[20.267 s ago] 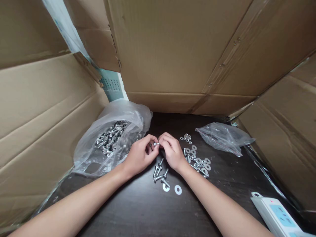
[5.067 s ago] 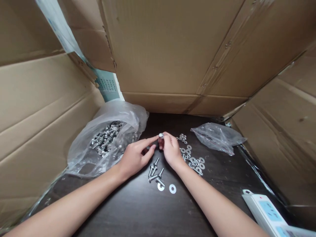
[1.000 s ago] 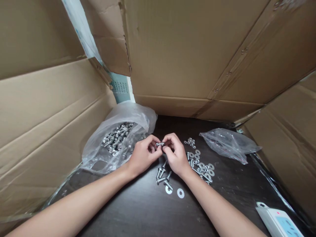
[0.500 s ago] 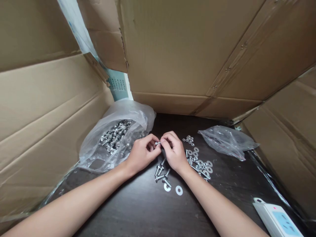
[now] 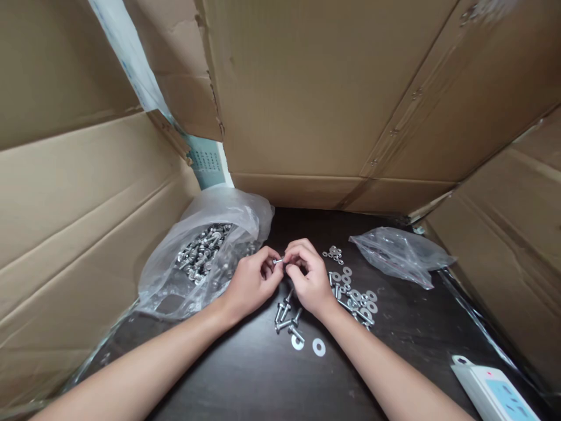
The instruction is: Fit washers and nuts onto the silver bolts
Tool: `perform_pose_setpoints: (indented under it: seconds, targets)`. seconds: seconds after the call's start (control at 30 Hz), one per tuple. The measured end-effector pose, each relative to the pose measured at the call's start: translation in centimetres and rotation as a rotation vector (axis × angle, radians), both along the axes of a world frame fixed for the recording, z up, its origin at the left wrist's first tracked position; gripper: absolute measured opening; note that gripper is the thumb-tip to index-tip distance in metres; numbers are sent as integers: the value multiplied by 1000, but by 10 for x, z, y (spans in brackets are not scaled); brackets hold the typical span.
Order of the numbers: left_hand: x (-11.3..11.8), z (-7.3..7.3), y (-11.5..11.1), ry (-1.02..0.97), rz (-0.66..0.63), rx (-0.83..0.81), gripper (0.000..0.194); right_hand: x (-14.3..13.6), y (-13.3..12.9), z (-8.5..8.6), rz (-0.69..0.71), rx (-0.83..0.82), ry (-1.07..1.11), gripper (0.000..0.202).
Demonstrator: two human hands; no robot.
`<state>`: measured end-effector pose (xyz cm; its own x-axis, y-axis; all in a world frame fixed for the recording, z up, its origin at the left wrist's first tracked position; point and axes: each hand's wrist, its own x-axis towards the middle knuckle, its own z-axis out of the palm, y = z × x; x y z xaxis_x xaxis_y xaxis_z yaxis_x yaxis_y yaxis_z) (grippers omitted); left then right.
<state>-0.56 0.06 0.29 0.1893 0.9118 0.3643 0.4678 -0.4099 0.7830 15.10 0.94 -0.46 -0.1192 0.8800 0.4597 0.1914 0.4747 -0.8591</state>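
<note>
A small silver bolt [image 5: 277,261] is pinched between the thumb and index finger of my left hand [image 5: 254,278], lying nearly level. At the bolt's right end are the curled, closed fingertips of my right hand [image 5: 309,278]; whatever they grip there is too small to make out. Just below both hands, several bolts [image 5: 284,313] lie in a loose group on the dark table. Two flat washers [image 5: 319,347] are in front of that group, one partly under a bolt. Right of my right wrist, washers, nuts and more bolts [image 5: 357,301] spread in a pile.
A clear plastic bag [image 5: 153,280] full of bolts lies open at the left. Small nuts [image 5: 335,254] cluster behind my right hand, near a flat clear bag [image 5: 401,251]. A power strip [image 5: 491,386] occupies the front right corner. Cardboard walls [image 5: 307,105] enclose the table.
The view has tilted slightly, so the table items appear a little lower. The right fingertips have shifted slightly at the bolt's end; the left hand keeps its pinch on the bolt.
</note>
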Motion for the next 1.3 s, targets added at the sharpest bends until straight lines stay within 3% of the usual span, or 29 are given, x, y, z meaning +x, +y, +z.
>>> perform_pose_setpoints:
  seconds: [0.23,0.67,1.1,1.3]
  targets:
    - [0,3,0,19,-18,9,8,1,3,0,-32,-33,9,21]
    - [0,-1,1,47,-35,33,8,1,3,-2,-100,14,16,16]
    - [-1,-2,1,48,-22,48,9,0,9,-8,-84,-44,-96,14]
    - [-1,-2,1,70,-47,58,9,0,7,-5,-66,-43,-50,15]
